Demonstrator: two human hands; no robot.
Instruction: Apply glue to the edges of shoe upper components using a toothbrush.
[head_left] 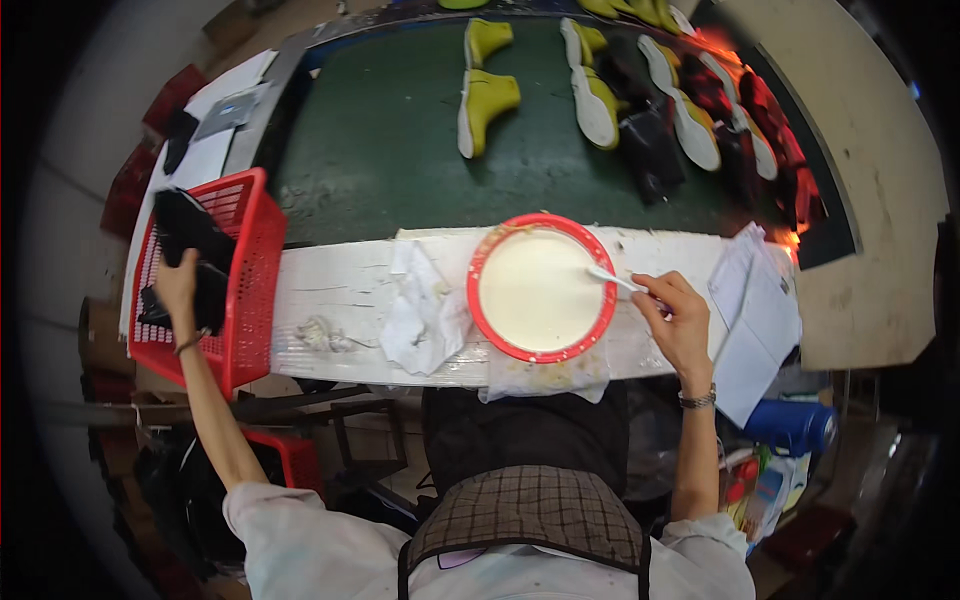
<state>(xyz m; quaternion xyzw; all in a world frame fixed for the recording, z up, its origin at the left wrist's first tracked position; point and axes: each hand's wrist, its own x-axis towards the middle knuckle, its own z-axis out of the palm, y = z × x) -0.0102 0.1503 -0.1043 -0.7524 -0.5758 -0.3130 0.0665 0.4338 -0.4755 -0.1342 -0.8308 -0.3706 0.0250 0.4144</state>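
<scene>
My left hand (177,287) reaches into a red plastic basket (253,270) at the left. Its fingers are closed around a shiny black shoe upper (192,232), and more black material lies under it. With my right hand (680,322) I pinch the handle of a small white brush (611,277). The brush's tip points left, at the surface of a cream-white liquid (540,290) that fills a round red-rimmed bowl (478,318). Whether the tip dips in is hard to make out.
Yellow-green shoe forms with white soles (487,110) lie on a dark green conveyor belt (380,130), with black uppers (650,150) among those at the right. A crumpled white cloth (415,310) and white papers (755,320) flank the bowl. A blue bottle (790,427) lies below right.
</scene>
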